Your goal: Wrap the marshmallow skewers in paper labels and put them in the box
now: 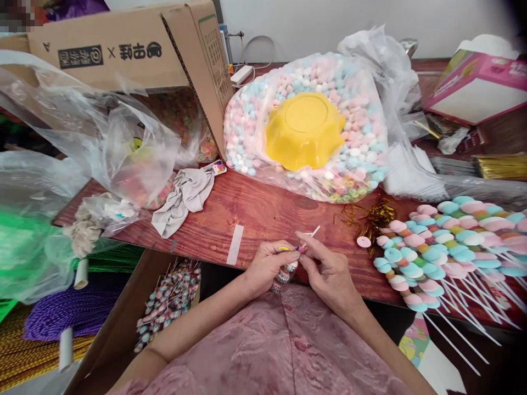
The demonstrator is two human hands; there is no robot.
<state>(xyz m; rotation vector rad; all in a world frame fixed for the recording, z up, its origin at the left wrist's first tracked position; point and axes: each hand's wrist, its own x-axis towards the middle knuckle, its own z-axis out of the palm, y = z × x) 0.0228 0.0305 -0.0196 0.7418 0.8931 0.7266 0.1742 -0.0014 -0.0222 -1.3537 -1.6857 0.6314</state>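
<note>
Close to my body at the table edge, both hands meet at a wrapped marshmallow skewer (288, 269) with its bulk pointing down toward my lap. My left hand (267, 263) is closed around the neck of the wrapper, and a short gold twist tie (285, 249) sticks out by its fingers. Thumb and index finger of my right hand (329, 269) pinch at the same neck from the other side. A thin white stick (315, 231) pokes up beyond the fingertips. The fingers partly hide where tie and wrapper meet.
Unwrapped marshmallow skewers (448, 236) are piled at right, near gold ties (376, 214) and one loose marshmallow (363, 242). Behind lies a marshmallow bag (242, 120) with a yellow bowl (307, 131) upside down on it. A carton (123, 60), a grey cloth (185, 197) and a box of wrapped skewers (171, 302) are left.
</note>
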